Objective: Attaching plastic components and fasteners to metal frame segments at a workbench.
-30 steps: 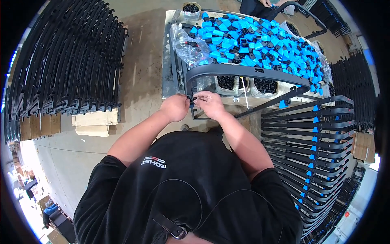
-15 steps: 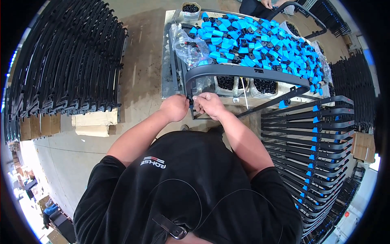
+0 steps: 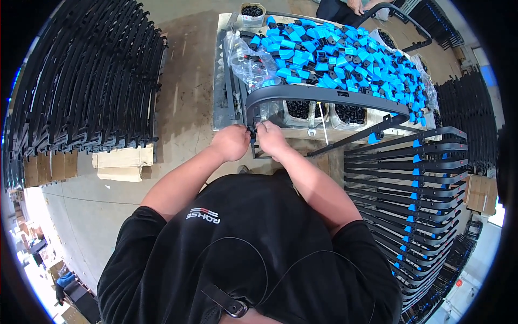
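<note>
Both my left hand (image 3: 231, 142) and right hand (image 3: 271, 138) pinch the near-left end of the curved black bar (image 3: 324, 97), which lies across the surface (image 3: 221, 116). I judge I'm fitting a small piece there. Next calls for firm, aligned pressure.

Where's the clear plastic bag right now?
In the head view, the clear plastic bag lies on the left part of the work table, just left of the heap of blue clips and beyond the curved black frame that both hands touch.
</note>
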The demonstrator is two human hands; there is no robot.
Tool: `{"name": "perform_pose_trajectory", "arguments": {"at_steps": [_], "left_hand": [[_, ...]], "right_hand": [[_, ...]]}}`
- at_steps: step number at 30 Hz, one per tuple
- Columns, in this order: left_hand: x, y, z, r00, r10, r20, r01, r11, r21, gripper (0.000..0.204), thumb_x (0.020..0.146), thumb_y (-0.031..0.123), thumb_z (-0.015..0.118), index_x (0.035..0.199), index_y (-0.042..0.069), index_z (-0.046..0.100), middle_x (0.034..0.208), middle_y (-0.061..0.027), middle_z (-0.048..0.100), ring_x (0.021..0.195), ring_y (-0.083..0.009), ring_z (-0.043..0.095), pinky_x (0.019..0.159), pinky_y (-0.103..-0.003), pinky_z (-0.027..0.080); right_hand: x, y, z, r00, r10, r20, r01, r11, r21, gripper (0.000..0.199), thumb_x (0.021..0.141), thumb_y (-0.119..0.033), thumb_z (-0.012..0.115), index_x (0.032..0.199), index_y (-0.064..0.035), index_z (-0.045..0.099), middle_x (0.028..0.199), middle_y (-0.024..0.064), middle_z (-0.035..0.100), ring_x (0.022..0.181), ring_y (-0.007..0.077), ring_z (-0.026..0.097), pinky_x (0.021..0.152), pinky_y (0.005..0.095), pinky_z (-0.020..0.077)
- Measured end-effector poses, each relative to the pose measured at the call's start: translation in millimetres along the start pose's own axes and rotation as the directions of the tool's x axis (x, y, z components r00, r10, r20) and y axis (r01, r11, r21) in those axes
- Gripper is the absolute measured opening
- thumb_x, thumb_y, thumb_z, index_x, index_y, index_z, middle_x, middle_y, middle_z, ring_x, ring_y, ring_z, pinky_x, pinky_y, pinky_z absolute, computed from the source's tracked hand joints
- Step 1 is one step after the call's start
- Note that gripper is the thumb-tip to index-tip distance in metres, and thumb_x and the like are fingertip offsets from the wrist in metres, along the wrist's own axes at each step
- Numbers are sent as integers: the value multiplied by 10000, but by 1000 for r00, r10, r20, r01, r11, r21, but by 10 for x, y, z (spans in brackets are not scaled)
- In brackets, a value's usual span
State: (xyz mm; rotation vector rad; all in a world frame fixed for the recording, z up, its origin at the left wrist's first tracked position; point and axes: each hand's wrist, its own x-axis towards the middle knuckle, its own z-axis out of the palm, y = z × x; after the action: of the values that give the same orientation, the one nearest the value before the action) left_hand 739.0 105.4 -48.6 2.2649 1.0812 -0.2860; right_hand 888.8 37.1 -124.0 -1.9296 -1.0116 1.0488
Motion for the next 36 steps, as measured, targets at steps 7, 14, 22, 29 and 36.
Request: {"name": "perform_pose_trajectory", "arguments": {"at_steps": [7,14,22,29,36], "left_hand": [[-17,-13,-7,1000,20,5,-20,1000,5,378,1021,271,423,1037,-26,656,1122,-245,682,1063,-416,648,944,-499,518],[-7,1,-30,1000,5,22,-6,1000,7,386,1026,278,417,1054,-23,657,1131,-247,679,1078,-414,646,954,-495,515],[-10,-5,-10,1000,15,-16,-15,1000,-21,355,1027,277,436,1012,-24,623,1069,-262,665,1045,-439,626,937,-515,495],[17,-39,44,1000,21,-15,-21,1000,5,353,1029,274,436,1016,-26,621,1071,-255,666,1060,-427,627,944,-505,497],[28,-60,46,1000,27,-4,-27,1000,-1,348,1025,268,441,1005,-27,626,1070,-257,666,1057,-429,627,944,-508,496]], "right_hand": [[14,-43,-137,982,108,156,-127,985,114,367,1013,-298,542,951,40,670,837,190,691,812,325,665,768,422,511],[23,-74,-327,930,95,356,-172,966,192,170,993,-150,624,1110,-28,633,805,12,606,658,90,531,535,257,429],[-106,121,-221,976,-145,161,88,945,316,210,947,-132,686,1107,3,702,858,42,699,712,100,627,637,289,512],[-96,-36,-281,965,72,252,-146,946,290,237,989,-249,656,1005,-16,694,812,6,666,654,84,572,569,262,477],[-65,-162,-207,944,224,243,-288,919,271,394,1011,-320,589,829,22,660,694,49,619,554,137,515,532,332,420]]}}
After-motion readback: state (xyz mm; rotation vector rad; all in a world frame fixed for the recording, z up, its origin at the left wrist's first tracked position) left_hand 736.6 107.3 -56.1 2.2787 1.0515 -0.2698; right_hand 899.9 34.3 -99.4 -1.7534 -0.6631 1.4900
